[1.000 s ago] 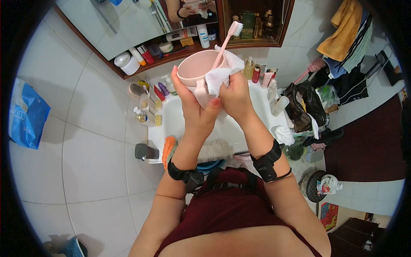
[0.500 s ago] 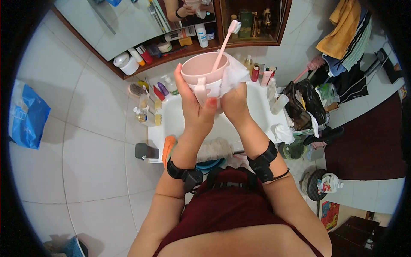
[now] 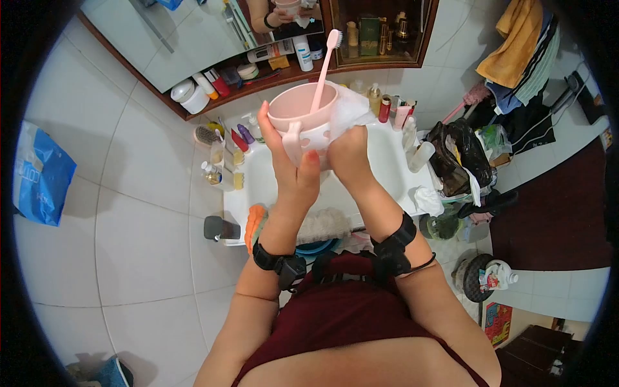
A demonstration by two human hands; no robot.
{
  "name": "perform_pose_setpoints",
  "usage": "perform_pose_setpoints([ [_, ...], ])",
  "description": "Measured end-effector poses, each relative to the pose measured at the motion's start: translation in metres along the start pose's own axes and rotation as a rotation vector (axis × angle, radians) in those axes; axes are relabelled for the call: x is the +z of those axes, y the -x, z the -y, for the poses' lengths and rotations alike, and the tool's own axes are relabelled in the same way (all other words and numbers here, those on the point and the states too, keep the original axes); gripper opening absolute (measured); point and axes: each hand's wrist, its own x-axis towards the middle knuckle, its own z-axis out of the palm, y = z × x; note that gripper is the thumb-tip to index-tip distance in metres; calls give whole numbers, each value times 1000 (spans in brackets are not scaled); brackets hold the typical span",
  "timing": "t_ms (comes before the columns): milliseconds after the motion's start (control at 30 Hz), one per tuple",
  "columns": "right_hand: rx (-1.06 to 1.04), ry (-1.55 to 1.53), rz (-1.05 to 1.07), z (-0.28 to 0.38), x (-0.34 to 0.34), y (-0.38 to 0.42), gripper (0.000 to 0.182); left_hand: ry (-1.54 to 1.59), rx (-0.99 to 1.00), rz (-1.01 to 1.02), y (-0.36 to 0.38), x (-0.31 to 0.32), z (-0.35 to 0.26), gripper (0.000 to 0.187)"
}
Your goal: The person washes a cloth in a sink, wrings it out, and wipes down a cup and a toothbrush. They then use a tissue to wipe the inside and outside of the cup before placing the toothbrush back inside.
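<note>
A pink cup (image 3: 303,108) with a handle and paler spots on its side is held up above the white sink. My left hand (image 3: 294,171) is wrapped around its left side, the thumb near the handle. Inside the cup a pink toothbrush (image 3: 324,71) stands with its bristles up, leaning to the right. My right hand (image 3: 350,155) is closed on a white tissue (image 3: 352,109), which it presses against the cup's right side. Part of the right fingers is hidden behind the cup and tissue.
Bottles and tubes line both sides of the sink (image 3: 390,158). Above it hangs a wooden mirror cabinet (image 3: 377,61) with shelves of toiletries. On the right are a black plastic bag (image 3: 458,158) and hanging towels (image 3: 512,45). A grey cup (image 3: 221,228) stands at the left corner.
Both hands have shifted slightly left with the cup. The cup has turned a little, so its handle sits farther left and more spots show. The toothbrush stands more upright.
</note>
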Motion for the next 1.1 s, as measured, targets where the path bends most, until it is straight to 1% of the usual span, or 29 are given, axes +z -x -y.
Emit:
perform_pose_setpoints([
  [100, 103, 29, -88, -24, -3, -1, 31, 35, 26, -30, 4, 3, 10, 102],
  [200, 380, -320, -78, 28, -4, -5, 30, 63, 23, -19, 7, 2, 11, 102],
  [300, -246, 219, -34, 5, 3, 5, 28, 75, 40, -6, 3, 2, 9, 102],
  [400, -235, 243, -173, 13, 9, 5, 29, 55, 43, 27, 3, 0, 5, 102],
  [467, -143, 89, -25, 2, 3, 4, 32, -17, 38, 36, 3, -2, 8, 101],
  [500, -99, 14, 48, 0, 1, 2, 33, -25, 39, 27, 4, 0, 8, 97],
  [567, 113, -196, -3, 2, -2, -1, 35, -39, 42, 6, 8, 3, 8, 91],
  [600, 223, -302, -26, 3, -2, -1, 36, -20, 49, -12, 9, 2, 12, 93],
  [700, 339, -358, 8, 3, -3, -1, 36, 5, 41, -41, 10, -1, 18, 99],
  [767, -65, 30, -69, -5, 9, 4, 38, -13, 11, -20, 5, -2, 17, 100],
  [833, -205, 171, -117, -4, 12, 5, 40, -30, 56, 25, 4, -2, 15, 101],
  [900, -76, 64, -139, 4, 10, 4, 44, -107, 110, 46, 6, -4, 15, 102],
  [967, 39, -89, -69, 8, 6, 0, 42, -237, 191, 34, 5, -5, 18, 104],
  [1000, 95, -164, -34, 8, 5, -2, 41, -201, 172, 17, 6, -4, 19, 103],
  [1100, 393, -609, -118, -8, 3, -9, 37, -102, 130, -8, 13, -2, 21, 102],
])
